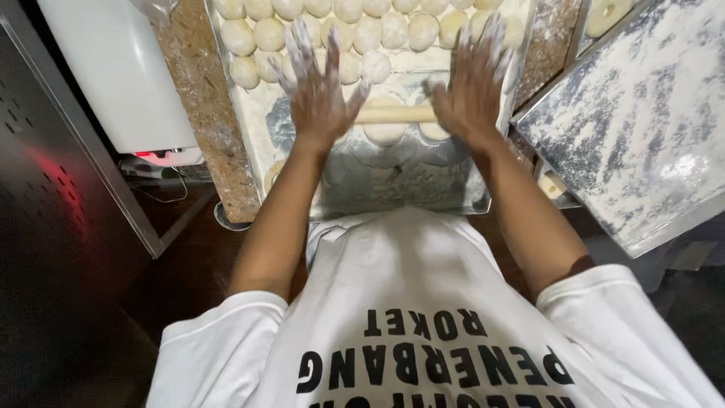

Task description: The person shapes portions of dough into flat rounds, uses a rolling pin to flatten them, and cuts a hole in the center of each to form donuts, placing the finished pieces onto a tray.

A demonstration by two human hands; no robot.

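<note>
**Rolling dough under two flat palms**

Pressing down with both hands, the person works a pale wooden rolling pin (396,114) across a flattened piece of dough (385,133) on a floured metal tray (423,198). The left hand (319,94) and the right hand (472,87) lie open, fingers spread and lifted, palms resting on the pin's two ends; neither hand closes around it. Held that way, the pin is free to turn under the palms, and the weight sits evenly on both sides of the dough between them. Both hands are dusted white with flour, as is the tray, which likely keeps the dough from sticking.

Beyond the pin, at the tray's far end, rows of round dough balls (355,26) sit close together, just past the fingertips and easy to reach. A second floured tray (642,136) lies tilted at the right, and a ring of dough (606,13) rests near its upper edge. A white appliance (121,68) stands to the left.
</note>
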